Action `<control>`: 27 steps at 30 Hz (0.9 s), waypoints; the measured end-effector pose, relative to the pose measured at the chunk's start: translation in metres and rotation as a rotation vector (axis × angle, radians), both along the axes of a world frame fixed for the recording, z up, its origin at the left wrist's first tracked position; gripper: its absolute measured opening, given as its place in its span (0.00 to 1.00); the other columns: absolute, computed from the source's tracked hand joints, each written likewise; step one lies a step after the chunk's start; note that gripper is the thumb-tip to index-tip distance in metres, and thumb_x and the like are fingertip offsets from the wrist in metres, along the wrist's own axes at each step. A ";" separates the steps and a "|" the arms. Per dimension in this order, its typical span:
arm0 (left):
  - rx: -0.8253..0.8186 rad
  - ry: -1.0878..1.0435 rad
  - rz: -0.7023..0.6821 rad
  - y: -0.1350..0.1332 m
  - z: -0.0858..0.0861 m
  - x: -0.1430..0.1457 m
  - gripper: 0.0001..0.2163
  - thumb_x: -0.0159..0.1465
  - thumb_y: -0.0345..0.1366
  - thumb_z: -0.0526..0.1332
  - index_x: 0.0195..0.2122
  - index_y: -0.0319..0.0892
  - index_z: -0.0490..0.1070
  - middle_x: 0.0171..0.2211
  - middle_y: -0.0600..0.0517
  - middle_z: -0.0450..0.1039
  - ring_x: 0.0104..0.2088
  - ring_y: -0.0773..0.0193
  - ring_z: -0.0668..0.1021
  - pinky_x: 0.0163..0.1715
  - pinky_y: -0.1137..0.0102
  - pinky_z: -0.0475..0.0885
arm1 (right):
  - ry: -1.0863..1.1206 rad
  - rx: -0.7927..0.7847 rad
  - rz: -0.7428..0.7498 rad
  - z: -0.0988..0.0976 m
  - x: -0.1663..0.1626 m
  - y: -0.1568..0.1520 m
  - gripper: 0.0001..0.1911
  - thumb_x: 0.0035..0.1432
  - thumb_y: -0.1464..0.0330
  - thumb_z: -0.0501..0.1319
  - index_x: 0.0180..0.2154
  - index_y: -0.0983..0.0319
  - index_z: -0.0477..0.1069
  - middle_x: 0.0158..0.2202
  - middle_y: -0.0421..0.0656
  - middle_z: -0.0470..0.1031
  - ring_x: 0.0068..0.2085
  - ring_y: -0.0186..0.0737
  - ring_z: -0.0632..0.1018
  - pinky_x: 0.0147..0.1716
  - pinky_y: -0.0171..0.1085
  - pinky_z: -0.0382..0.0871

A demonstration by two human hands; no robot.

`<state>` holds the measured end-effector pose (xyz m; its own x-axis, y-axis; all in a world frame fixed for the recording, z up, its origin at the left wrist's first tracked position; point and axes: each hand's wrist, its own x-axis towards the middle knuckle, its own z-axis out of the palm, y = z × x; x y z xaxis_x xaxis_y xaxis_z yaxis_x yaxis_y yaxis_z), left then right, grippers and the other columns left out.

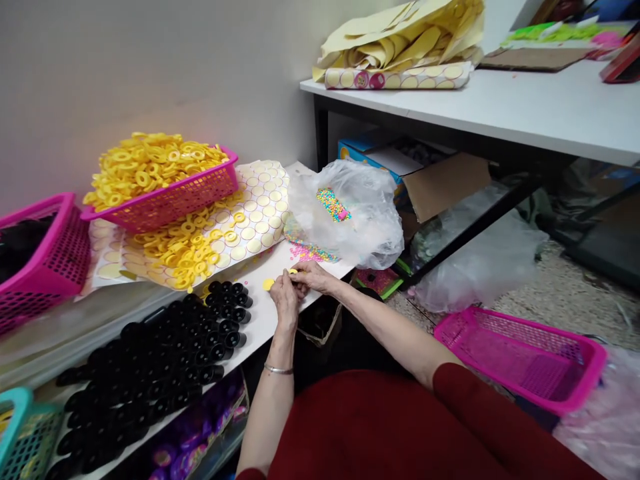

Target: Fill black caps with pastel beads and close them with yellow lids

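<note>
At the front edge of the white work surface point(257, 320), both hands meet with fingers bent inward. My left hand point(285, 303) is closed, and a flat yellow disc point(269, 285) sticks out at its left side. My right hand point(314, 276) is pinched on a small yellow ring point(293, 271) beside the left fingertips. Fingers hide part of the ring. Just behind the hands lie small pink beads point(305, 253). A bag of multicoloured beads point(334, 204) rests on crumpled clear plastic point(375, 227). Many black cups point(175, 353) stand left of my hands.
A pink basket point(185, 193) heaped with yellow rings sits on sheets of round stickers point(260, 207). Another pink basket point(55, 260) holds black pieces. A teal basket point(20, 413) is at lower left. On the floor at right lies a pink basket point(525, 360), below a white table point(525, 100).
</note>
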<state>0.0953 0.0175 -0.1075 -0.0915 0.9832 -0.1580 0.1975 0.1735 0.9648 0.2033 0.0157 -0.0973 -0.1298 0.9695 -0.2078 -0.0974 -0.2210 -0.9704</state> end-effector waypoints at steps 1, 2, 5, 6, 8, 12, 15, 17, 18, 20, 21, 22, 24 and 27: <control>-0.005 -0.028 -0.009 0.000 0.001 -0.001 0.19 0.61 0.51 0.53 0.23 0.41 0.65 0.09 0.57 0.61 0.10 0.68 0.64 0.14 0.73 0.59 | -0.009 -0.010 -0.008 -0.001 0.000 0.001 0.09 0.52 0.65 0.63 0.30 0.65 0.68 0.15 0.34 0.68 0.17 0.30 0.71 0.18 0.27 0.65; -0.012 -0.059 -0.015 0.000 0.001 -0.001 0.18 0.60 0.50 0.53 0.23 0.41 0.65 0.09 0.57 0.61 0.10 0.68 0.64 0.13 0.73 0.58 | -0.022 -0.022 -0.024 -0.002 0.000 0.002 0.08 0.51 0.66 0.64 0.29 0.64 0.68 0.14 0.33 0.68 0.16 0.29 0.70 0.17 0.27 0.65; -0.031 -0.140 -0.024 0.000 0.002 0.001 0.15 0.59 0.48 0.55 0.25 0.40 0.66 0.09 0.57 0.62 0.10 0.68 0.64 0.13 0.74 0.57 | -0.052 -0.041 -0.066 -0.003 -0.002 0.007 0.07 0.49 0.68 0.65 0.27 0.64 0.68 0.12 0.32 0.65 0.15 0.29 0.68 0.14 0.27 0.62; -0.037 -0.160 -0.028 0.001 0.002 0.002 0.15 0.59 0.47 0.55 0.25 0.40 0.66 0.09 0.57 0.62 0.10 0.69 0.64 0.13 0.74 0.57 | -0.054 -0.040 -0.070 -0.002 -0.002 0.008 0.07 0.48 0.69 0.65 0.26 0.64 0.68 0.11 0.33 0.65 0.14 0.29 0.68 0.14 0.27 0.61; -0.057 -0.193 -0.027 0.000 0.003 0.003 0.15 0.59 0.47 0.55 0.24 0.40 0.65 0.09 0.57 0.62 0.10 0.69 0.64 0.12 0.74 0.57 | -0.043 -0.032 -0.068 0.001 -0.003 0.008 0.06 0.48 0.70 0.64 0.25 0.65 0.68 0.12 0.34 0.66 0.15 0.29 0.68 0.14 0.26 0.61; -0.006 -0.290 -0.110 -0.012 0.010 -0.005 0.18 0.59 0.50 0.55 0.28 0.38 0.67 0.14 0.56 0.65 0.12 0.71 0.64 0.13 0.75 0.55 | -0.005 -0.002 -0.095 0.015 -0.001 -0.002 0.07 0.47 0.68 0.64 0.27 0.66 0.69 0.13 0.34 0.67 0.16 0.28 0.69 0.16 0.26 0.63; 0.093 -0.187 -0.359 -0.024 0.021 -0.020 0.21 0.57 0.51 0.61 0.42 0.38 0.73 0.19 0.58 0.66 0.15 0.74 0.62 0.15 0.76 0.56 | 0.078 0.043 -0.124 0.030 0.008 -0.023 0.11 0.46 0.64 0.66 0.29 0.66 0.70 0.16 0.34 0.69 0.17 0.26 0.68 0.17 0.26 0.63; 0.186 -0.005 -0.445 -0.029 0.028 -0.027 0.23 0.52 0.49 0.67 0.45 0.41 0.74 0.21 0.58 0.65 0.18 0.75 0.63 0.18 0.76 0.59 | 0.097 0.054 -0.129 0.040 0.014 -0.039 0.14 0.45 0.62 0.67 0.29 0.66 0.71 0.16 0.34 0.68 0.16 0.25 0.65 0.15 0.26 0.59; 0.253 0.064 -0.454 -0.030 0.031 -0.028 0.24 0.49 0.48 0.70 0.45 0.42 0.75 0.23 0.58 0.66 0.20 0.74 0.65 0.20 0.76 0.61 | 0.077 0.043 -0.126 0.045 0.017 -0.048 0.14 0.45 0.62 0.67 0.29 0.66 0.71 0.15 0.34 0.67 0.15 0.25 0.64 0.14 0.26 0.57; 0.377 0.079 -0.465 -0.031 0.034 -0.025 0.26 0.41 0.47 0.74 0.41 0.43 0.77 0.29 0.55 0.70 0.26 0.70 0.70 0.24 0.75 0.66 | 0.006 0.005 -0.113 0.052 0.021 -0.062 0.12 0.45 0.64 0.67 0.28 0.67 0.71 0.13 0.33 0.64 0.15 0.25 0.63 0.14 0.27 0.54; 0.406 0.029 -0.489 -0.031 0.034 -0.021 0.27 0.39 0.47 0.74 0.41 0.42 0.77 0.33 0.53 0.71 0.30 0.67 0.73 0.27 0.73 0.69 | -0.026 -0.010 -0.109 0.055 0.022 -0.067 0.11 0.46 0.65 0.67 0.27 0.67 0.71 0.13 0.32 0.63 0.15 0.25 0.62 0.14 0.26 0.53; 0.402 -0.039 -0.524 -0.032 0.032 -0.017 0.27 0.39 0.47 0.74 0.41 0.42 0.77 0.36 0.51 0.72 0.34 0.65 0.74 0.30 0.72 0.71 | -0.047 -0.020 -0.108 0.057 0.023 -0.072 0.10 0.47 0.66 0.66 0.27 0.67 0.70 0.13 0.32 0.62 0.15 0.25 0.61 0.14 0.26 0.52; 0.334 -0.171 -0.568 -0.036 0.028 -0.010 0.26 0.41 0.47 0.74 0.42 0.42 0.77 0.39 0.50 0.73 0.39 0.61 0.76 0.36 0.68 0.74 | -0.082 -0.042 -0.136 0.058 0.023 -0.077 0.08 0.49 0.67 0.65 0.27 0.67 0.70 0.13 0.32 0.61 0.16 0.24 0.61 0.14 0.26 0.52; 0.255 -0.262 -0.527 -0.044 0.023 -0.005 0.25 0.43 0.44 0.74 0.42 0.41 0.77 0.39 0.50 0.74 0.42 0.60 0.76 0.42 0.64 0.75 | -0.106 -0.060 -0.251 0.056 0.022 -0.083 0.07 0.51 0.69 0.64 0.31 0.67 0.70 0.15 0.32 0.63 0.16 0.24 0.62 0.14 0.25 0.55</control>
<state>0.0901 -0.0262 -0.0846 0.4243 0.8953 0.1356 -0.0547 -0.1242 0.9908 0.2253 -0.0676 -0.0408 0.1384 0.9542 -0.2652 -0.0551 -0.2600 -0.9640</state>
